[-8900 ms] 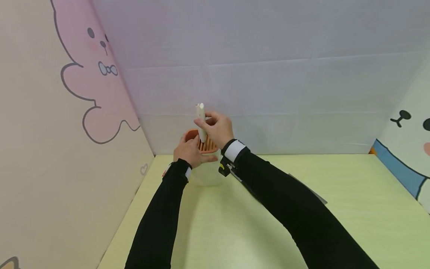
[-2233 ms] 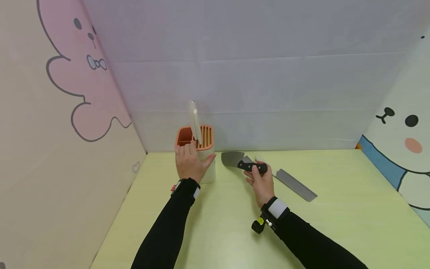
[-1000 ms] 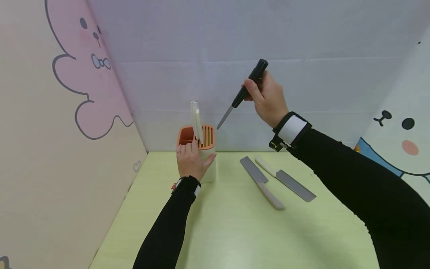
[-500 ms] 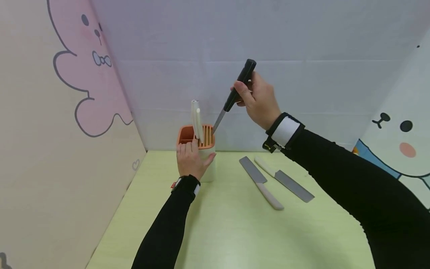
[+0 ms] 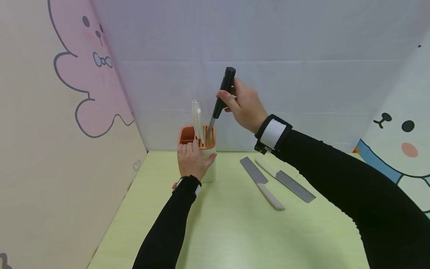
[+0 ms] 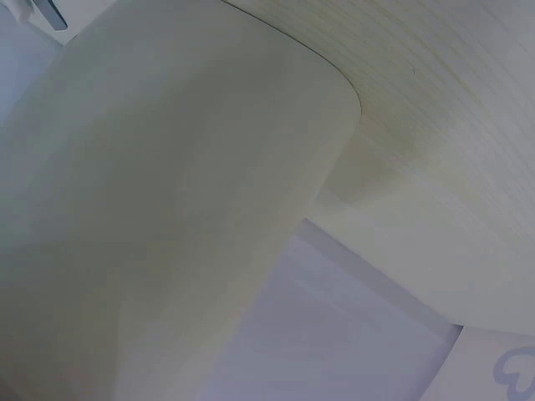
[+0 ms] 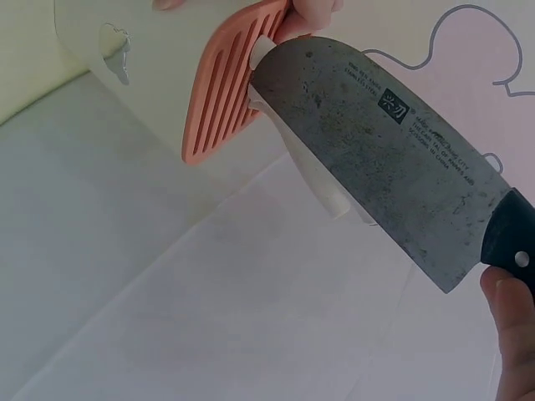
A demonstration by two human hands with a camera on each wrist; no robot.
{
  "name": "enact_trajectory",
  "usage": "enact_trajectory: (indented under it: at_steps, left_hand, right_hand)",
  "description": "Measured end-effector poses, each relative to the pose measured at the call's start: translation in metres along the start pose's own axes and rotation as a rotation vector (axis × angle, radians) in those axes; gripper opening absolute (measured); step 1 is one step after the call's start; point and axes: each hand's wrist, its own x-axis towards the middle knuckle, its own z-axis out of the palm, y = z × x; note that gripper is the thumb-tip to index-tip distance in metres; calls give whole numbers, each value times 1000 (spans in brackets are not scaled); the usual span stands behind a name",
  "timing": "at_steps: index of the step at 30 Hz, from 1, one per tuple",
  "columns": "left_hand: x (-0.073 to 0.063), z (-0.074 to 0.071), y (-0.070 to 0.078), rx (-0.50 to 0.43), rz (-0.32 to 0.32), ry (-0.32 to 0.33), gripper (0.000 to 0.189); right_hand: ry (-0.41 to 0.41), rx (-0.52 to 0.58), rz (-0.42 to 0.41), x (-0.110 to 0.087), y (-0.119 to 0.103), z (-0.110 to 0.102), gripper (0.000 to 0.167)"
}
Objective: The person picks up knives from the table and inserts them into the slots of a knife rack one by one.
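My right hand [image 5: 246,108] grips the black handle of a cleaver [image 7: 368,159], raised and tilted with its blade pointing down. The blade's rounded front end is right at the orange slotted top [image 7: 221,100] of a pale knife holder [image 5: 209,170]. My left hand [image 5: 192,160] holds the holder's front, fingers hooked over the rim and thumb spread along its side. White knife handles [image 5: 198,121] stand up from the slots beside the blade. In the left wrist view, the holder's smooth wall [image 6: 175,167] fills much of the picture.
Right of the holder, two wide-bladed knives lie on the table: one with a grey-beige handle [image 5: 270,196], the other with a white handle [image 5: 265,167]. A pale back wall [image 5: 285,89] rises close behind; a printed wall [image 5: 74,179] borders the left.
My right hand released a white-handled knife into the holder, then lifted the black-handled cleaver off the table. Lately it has moved left and down to the slots. My left hand stays on the holder.
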Motion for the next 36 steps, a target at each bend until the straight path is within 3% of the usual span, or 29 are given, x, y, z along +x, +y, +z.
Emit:
enact_trajectory:
  at_steps: [16,25,36]
  left_hand:
    - [1,2,0,0,1,11,81]
    - [-1,3,0,5,-10,1,81]
    - [-2,3,1,33,-1,-6,82]
  right_hand:
    - [-82,-30,39,4,7,12,34]
    - [-107,-10,54,9,12,20,33]
    - [-132,55,128,18,33,36,35]
